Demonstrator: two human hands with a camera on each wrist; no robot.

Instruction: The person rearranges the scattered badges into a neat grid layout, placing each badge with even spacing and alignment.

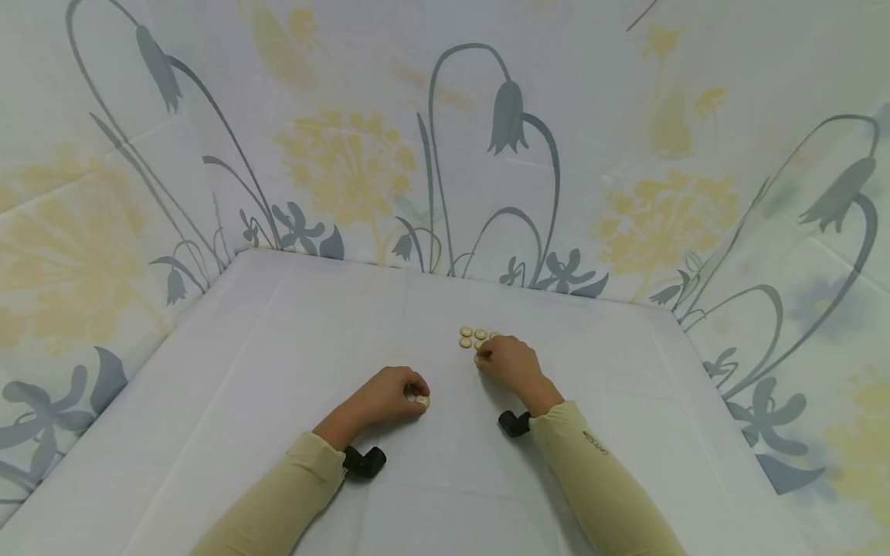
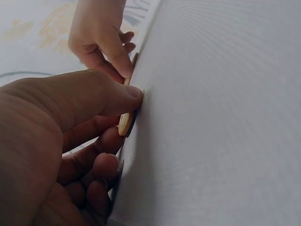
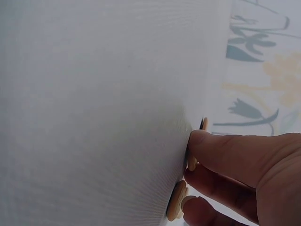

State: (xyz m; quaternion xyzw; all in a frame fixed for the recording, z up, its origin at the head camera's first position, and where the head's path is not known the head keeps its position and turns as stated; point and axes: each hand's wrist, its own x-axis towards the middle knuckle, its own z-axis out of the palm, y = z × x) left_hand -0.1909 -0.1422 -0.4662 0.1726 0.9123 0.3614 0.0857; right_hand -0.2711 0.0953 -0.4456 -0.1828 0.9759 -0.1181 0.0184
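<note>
Small round pale wooden discs with faint markings lie on a white-covered table. My left hand [image 1: 385, 395] is low over the cloth, pinching one wooden disc [image 2: 124, 124] by its edge between thumb and fingers, close to the surface. Farther forward and to the right, my right hand [image 1: 513, 366] reaches in at a small group of discs [image 1: 466, 331]. Its thumb and forefinger pinch another disc [image 3: 192, 162], mostly covered by the thumb in the right wrist view. Beside its other fingers sits a further disc [image 3: 177, 201]. The hand partly hides the group's right side.
The discs in the group stand close together in short rows, including one disc [image 1: 480, 333] in the back row. The white cloth [image 1: 292, 432] spreads around both hands. Flower-printed fabric walls [image 1: 480, 193] border the table at the back and sides. Each wrist carries a black camera [image 1: 365, 462].
</note>
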